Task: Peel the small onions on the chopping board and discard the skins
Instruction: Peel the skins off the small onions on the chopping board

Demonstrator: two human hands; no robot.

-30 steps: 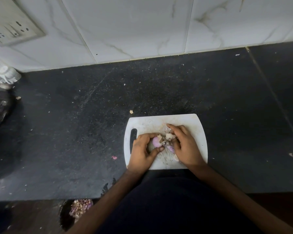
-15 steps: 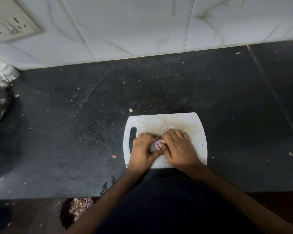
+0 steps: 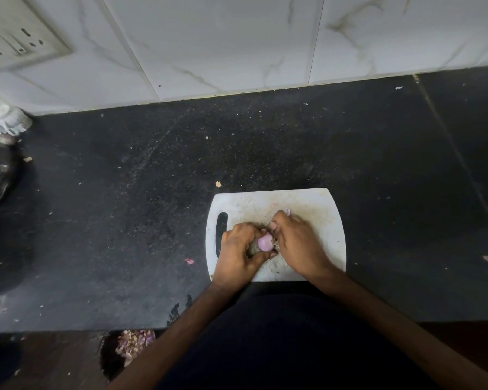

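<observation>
A small pink onion (image 3: 265, 242) sits pinched between both hands over the middle of the white chopping board (image 3: 321, 209). The left hand (image 3: 238, 253) grips it from nine o'clock; the right hand (image 3: 297, 243) closes on it from three o'clock. Its long axis and pointing end are hidden by fingers.

We have one view only, from a wide-angle camera on the head. It looks steeply down and forward over our arms at the counter (image 3: 265, 142), with the board (image 3: 316, 209) near, low of centre, and the wall (image 3: 223, 43) across the top. Straight lines bow at the edges.
</observation>
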